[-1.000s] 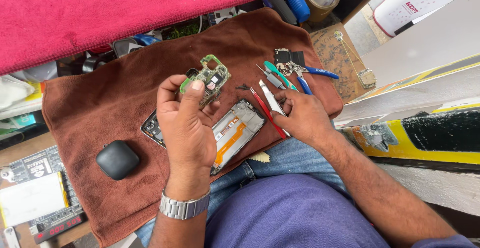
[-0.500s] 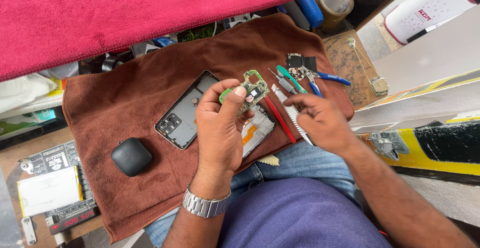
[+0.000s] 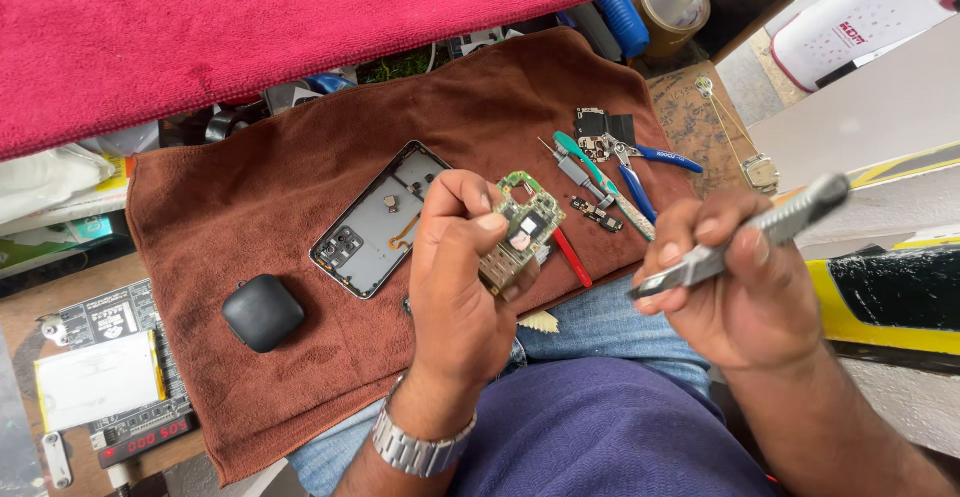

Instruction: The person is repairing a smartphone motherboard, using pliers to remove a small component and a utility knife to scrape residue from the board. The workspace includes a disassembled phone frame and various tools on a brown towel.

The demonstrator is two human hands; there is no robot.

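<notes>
One circuit board, one phone back cover, one black case, one tweezers, two hands.

Left hand, steel watch band at the wrist: pinches a small green phone circuit board between thumb and fingers, raised above the brown towel. Right hand: closed around a slim grey metal hand tool, held at a slant. On the towel: grey open phone back shell; black rounded earbud case; red-handled tool; blue-handled pliers; green-handled tool; small loose parts just beside them.
</notes>
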